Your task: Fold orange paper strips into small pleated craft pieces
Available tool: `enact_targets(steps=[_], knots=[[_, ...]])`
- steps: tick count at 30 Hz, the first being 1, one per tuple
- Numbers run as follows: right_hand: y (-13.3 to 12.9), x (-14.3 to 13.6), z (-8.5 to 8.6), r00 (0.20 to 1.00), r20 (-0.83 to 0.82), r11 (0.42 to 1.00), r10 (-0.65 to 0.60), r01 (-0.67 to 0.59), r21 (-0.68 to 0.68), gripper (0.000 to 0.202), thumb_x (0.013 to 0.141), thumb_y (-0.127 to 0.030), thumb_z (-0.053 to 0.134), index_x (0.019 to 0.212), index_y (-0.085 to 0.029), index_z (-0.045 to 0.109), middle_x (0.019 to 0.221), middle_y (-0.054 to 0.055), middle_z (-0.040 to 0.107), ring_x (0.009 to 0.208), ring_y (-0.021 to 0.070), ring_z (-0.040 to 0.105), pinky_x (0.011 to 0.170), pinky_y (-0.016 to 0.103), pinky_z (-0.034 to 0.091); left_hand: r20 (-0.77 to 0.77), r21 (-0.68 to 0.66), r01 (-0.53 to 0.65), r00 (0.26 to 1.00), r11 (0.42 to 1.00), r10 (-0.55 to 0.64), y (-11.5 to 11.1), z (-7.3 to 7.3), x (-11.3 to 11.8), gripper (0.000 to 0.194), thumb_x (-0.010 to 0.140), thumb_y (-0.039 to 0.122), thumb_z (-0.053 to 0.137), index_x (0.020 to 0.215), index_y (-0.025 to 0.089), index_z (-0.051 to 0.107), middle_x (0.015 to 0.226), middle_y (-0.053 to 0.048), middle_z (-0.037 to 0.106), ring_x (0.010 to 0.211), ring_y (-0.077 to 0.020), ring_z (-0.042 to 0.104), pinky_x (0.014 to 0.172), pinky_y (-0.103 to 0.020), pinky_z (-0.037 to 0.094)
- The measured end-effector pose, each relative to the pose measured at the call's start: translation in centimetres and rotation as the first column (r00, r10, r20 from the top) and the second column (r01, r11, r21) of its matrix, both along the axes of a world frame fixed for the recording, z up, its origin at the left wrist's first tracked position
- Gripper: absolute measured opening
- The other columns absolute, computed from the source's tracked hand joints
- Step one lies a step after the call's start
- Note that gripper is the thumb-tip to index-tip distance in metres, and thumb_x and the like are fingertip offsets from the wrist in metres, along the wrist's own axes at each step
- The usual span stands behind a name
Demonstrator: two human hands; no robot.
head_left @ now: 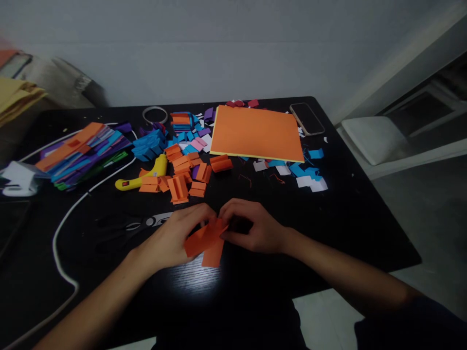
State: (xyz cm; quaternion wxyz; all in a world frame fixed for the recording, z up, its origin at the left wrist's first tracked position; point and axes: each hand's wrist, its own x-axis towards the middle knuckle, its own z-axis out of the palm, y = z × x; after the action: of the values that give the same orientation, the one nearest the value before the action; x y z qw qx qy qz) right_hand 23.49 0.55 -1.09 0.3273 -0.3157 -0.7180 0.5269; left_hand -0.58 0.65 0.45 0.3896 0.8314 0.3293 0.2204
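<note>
Near the front of the black table, my left hand (189, 226) and my right hand (248, 223) hold an orange paper strip (202, 239) between them. My left fingers are closed on its left part. The right thumb and fingers pinch its upper right end. A second orange piece (212, 255) hangs or lies below the strip; whether the two are joined I cannot tell. Beside my left hand lie scissors (149, 222), their blades partly hidden under it. Folded orange paper pieces (178, 188) lie just beyond my hands.
A yellow glue gun (155, 171) rests left of the folded pieces. Orange sheets (257, 133) and a phone (307, 119) lie at the back right. Coloured strips (87, 150) are piled at left, near a white cable (60, 228). A tape roll (155, 115) and paper scraps (312, 182) are scattered about.
</note>
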Motion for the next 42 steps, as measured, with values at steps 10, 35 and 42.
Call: enact_targets(steps=[10, 35, 42], knots=[[0.1, 0.2, -0.6, 0.989, 0.114, 0.969, 0.098, -0.121, 0.215, 0.013, 0.082, -0.006, 0.070, 0.088, -0.017, 0.066, 0.094, 0.005, 0.068, 0.082, 0.0151, 0.066, 0.072, 0.026, 0.052, -0.045, 0.052, 0.010, 0.999, 0.999, -0.008, -0.3, -0.3, 0.2, 0.018, 0.077, 0.006, 0.060, 0.087, 0.020, 0.057, 0.076, 0.003, 0.061, 0.065, -0.0110, 0.057, 0.060, -0.022, 0.041], [0.8, -0.2, -0.7, 0.970, -0.212, 0.748, -0.120, -0.053, -0.662, 0.035, 0.074, -0.032, 0.093, 0.099, -0.014, 0.077, 0.086, 0.004, 0.079, 0.070, 0.0142, 0.074, 0.066, 0.026, 0.063, 0.210, -0.640, -0.017, 0.958, 0.768, 0.196, 1.2, -0.2, 0.5, 0.027, 0.099, 0.038, 0.065, 0.089, 0.014, 0.073, 0.073, -0.004, 0.076, 0.064, -0.0152, 0.072, 0.063, -0.024, 0.059], [0.7, -0.3, -1.1, 0.959, -0.207, 0.738, -0.192, 0.003, -0.675, 0.038, 0.072, -0.029, 0.094, 0.102, -0.015, 0.075, 0.094, 0.005, 0.080, 0.083, 0.0175, 0.079, 0.074, 0.030, 0.067, 0.228, -0.672, -0.109, 0.910, 0.732, 0.345, 0.8, -0.2, 1.6, 0.024, 0.094, 0.039, 0.073, 0.095, 0.015, 0.069, 0.068, -0.001, 0.073, 0.058, -0.0136, 0.070, 0.059, -0.023, 0.059]])
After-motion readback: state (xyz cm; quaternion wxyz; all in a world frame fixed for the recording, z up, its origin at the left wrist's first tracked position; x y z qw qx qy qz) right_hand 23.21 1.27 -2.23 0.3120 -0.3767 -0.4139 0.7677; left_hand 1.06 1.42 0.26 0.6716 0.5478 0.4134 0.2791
